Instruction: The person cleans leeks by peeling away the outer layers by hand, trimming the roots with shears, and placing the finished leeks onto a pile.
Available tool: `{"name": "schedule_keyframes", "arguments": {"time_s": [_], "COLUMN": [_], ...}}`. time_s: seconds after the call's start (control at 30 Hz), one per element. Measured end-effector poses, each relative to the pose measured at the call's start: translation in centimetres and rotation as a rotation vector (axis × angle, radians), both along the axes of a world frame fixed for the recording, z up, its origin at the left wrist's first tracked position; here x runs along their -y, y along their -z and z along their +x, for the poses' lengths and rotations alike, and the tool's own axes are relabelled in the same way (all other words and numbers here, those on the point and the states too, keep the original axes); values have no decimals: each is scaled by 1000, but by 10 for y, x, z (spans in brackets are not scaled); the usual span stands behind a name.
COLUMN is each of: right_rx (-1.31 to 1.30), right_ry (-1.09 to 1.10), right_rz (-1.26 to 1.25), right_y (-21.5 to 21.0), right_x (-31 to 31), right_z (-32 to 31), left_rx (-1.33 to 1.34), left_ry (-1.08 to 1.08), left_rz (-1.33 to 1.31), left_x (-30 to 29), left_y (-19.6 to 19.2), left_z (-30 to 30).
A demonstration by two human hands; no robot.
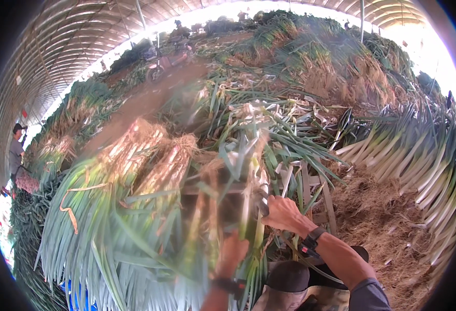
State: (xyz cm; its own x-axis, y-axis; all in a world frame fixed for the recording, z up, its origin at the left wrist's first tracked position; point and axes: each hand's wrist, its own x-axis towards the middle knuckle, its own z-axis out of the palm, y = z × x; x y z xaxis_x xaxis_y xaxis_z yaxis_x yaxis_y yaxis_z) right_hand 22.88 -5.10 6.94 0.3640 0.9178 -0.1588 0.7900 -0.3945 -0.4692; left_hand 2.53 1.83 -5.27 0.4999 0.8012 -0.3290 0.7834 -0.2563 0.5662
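My right hand [285, 213] is closed beside a pale leek stalk [246, 205]. A small dark grey piece [263, 208] shows at its fingertips; what the fingers grip is hidden. Lower and to the left, my left hand [232, 253] is smeared by motion, and its fingers cannot be read. Just above it, blurred leeks [212, 202] stand with their roots upward. Left of my hands, a thick bundle of leeks [134, 150] lies with brown roots at the far end and green leaves [88, 233] hanging toward me.
A wooden frame [306, 189] stands beyond my right hand, with loose leaves [290, 129] over it. Trimmed leeks [419, 155] lie in a row at right, by a heap of cut roots [383, 233]. Another person [18, 153] stands at far left; a red vehicle [168, 63] is behind.
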Motion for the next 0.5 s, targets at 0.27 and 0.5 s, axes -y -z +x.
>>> {"name": "schedule_keyframes", "arguments": {"time_s": [0.27, 0.5], "right_rx": [-42, -209], "right_ry": [12, -209], "right_rz": [40, -78], "right_y": [-29, -76], "right_x": [1, 77], "right_z": [3, -23], "left_rx": [90, 236], "left_ry": [10, 15], "left_rz": [37, -29], "left_x": [-4, -12], "left_y": [1, -6], "left_z": [0, -8]}}
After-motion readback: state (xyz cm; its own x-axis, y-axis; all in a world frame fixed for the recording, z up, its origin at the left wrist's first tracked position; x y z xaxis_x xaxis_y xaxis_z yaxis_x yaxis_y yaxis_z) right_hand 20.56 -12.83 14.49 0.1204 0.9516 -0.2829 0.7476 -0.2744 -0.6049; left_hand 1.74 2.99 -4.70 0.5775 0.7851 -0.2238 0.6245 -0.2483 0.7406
